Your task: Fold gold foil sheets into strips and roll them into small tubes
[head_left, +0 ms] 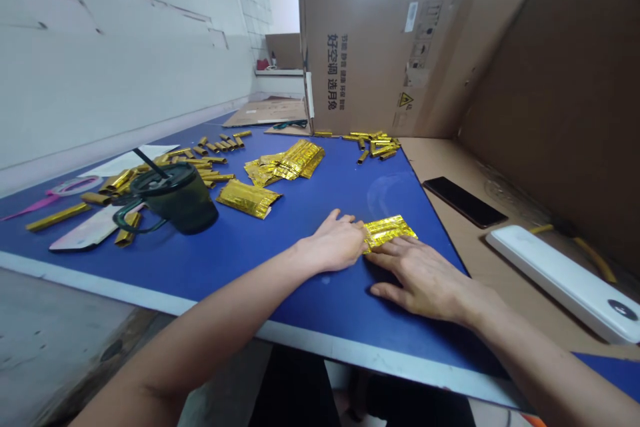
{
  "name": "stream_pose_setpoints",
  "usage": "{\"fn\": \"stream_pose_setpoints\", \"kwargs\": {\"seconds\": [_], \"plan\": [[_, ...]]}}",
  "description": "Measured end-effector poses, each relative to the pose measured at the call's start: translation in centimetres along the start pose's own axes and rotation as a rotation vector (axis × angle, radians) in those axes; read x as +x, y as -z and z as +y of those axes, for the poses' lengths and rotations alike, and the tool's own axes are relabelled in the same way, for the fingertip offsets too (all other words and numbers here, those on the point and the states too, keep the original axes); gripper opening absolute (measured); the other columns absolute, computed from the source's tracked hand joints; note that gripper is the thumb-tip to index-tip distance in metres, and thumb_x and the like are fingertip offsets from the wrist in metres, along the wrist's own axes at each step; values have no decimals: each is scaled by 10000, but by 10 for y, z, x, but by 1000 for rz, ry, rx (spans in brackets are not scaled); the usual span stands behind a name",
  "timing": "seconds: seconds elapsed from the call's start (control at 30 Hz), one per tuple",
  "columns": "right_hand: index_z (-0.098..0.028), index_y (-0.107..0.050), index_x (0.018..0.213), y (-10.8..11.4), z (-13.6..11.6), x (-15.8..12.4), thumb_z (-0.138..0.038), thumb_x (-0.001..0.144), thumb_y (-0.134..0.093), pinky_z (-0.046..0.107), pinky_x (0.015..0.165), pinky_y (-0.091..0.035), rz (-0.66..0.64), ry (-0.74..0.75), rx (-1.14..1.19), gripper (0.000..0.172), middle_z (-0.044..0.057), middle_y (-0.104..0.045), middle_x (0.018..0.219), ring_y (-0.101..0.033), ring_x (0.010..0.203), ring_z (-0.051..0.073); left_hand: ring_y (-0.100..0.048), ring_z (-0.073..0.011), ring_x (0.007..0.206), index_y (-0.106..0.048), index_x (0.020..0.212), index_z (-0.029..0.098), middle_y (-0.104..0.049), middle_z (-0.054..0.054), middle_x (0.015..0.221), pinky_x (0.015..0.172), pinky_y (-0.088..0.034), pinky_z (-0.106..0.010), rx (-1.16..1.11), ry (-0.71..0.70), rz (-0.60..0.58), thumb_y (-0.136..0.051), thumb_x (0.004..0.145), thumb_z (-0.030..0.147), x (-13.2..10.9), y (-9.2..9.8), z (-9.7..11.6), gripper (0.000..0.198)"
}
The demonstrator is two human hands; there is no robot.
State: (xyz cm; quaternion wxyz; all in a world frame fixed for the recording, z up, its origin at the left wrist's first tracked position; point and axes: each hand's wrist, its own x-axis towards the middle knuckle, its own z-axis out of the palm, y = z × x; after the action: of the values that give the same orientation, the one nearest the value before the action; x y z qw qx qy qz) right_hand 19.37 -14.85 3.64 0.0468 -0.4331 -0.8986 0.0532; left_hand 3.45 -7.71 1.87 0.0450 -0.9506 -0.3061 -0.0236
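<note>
A flat, shiny gold foil piece point(390, 229) lies on the blue tabletop in front of me. My left hand point(340, 241) is closed at its left end, fingers curled down over that edge; the fingertips are partly hidden. Stretched out flat, my right hand point(423, 275) rests its fingers on the near right edge of the foil, thumb apart on the table. To the left lies a thicker gold foil packet point(249, 198). Behind it, several flat gold foil pieces point(300, 159) are piled loosely.
A dark green cup with a straw point(185, 197) stands left, among short gold tubes point(200, 163). More gold tubes point(383, 145) lie before the large cardboard box point(375, 53). A black phone point(465, 201) and a white oblong device point(560, 280) lie right. Pink-handled scissors point(45, 203) lie far left.
</note>
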Motion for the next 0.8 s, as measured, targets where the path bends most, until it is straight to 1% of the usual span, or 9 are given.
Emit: {"fn": "stream_pose_setpoints", "kwargs": {"seconds": [0.07,0.17,0.33,0.43,0.53,0.6,0.67,0.73,0.8], "plan": [[-196,-558,1036,1,-2,0,-420,761,-478,398,895,-310,-4,4,4,363,86,-593,1031,-501,989,241,-471,-219,1000,-522,997,126,-564,-107,1042,879,-275,-390,3,9,17,-352,814,292,1,-3,3,300],[-200,-581,997,1,-1,1,-420,757,-485,383,887,-321,0,0,33,339,84,-606,1011,-515,971,237,-476,-223,981,-522,995,97,-555,-129,1040,869,-291,-375,23,12,31,-383,797,307,2,-7,6,320],[-236,-598,974,-3,13,2,-376,785,-453,334,786,-398,114,-45,128,277,53,-634,962,-548,911,210,-431,-230,1012,-489,1060,112,-505,-123,1097,834,-316,-356,47,-21,48,-356,816,261,2,-9,6,316],[-244,-606,942,-4,23,2,-334,815,-409,303,725,-418,160,-98,136,251,32,-651,890,-572,824,184,-433,-232,957,-502,1038,130,-503,-117,1024,766,-350,-331,60,-20,54,-384,786,201,0,-6,6,286],[-237,-615,889,-4,30,1,-315,825,-390,272,656,-429,144,-156,135,247,23,-656,825,-584,751,171,-456,-207,850,-532,971,148,-509,-94,919,688,-370,-299,43,-34,30,-381,757,128,0,-4,6,263],[-234,-614,895,-5,33,1,-306,832,-371,264,636,-434,157,-193,146,261,24,-657,829,-592,741,170,-463,-190,819,-551,917,155,-515,-82,894,680,-373,-284,22,-71,21,-379,753,106,1,-2,6,243],[-229,-598,961,-7,36,1,-290,838,-347,274,681,-441,197,-213,158,285,32,-649,909,-592,809,178,-474,-177,818,-561,866,159,-531,-70,874,700,-375,-272,-4,-126,12,-386,749,88,2,-1,7,223],[-219,-555,1058,-10,39,3,-277,838,-338,294,789,-424,227,-203,165,314,40,-604,1056,-549,960,187,-489,-167,835,-565,835,163,-550,-57,858,730,-374,-262,-36,-179,6,-393,743,64,3,-1,7,220],[-220,-500,1138,-13,41,4,-272,834,-341,314,888,-372,180,-153,164,347,34,-528,1180,-460,1094,185,-503,-160,857,-570,828,172,-566,-44,864,749,-373,-253,-80,-213,1,-406,744,64,4,-2,6,214]]}}
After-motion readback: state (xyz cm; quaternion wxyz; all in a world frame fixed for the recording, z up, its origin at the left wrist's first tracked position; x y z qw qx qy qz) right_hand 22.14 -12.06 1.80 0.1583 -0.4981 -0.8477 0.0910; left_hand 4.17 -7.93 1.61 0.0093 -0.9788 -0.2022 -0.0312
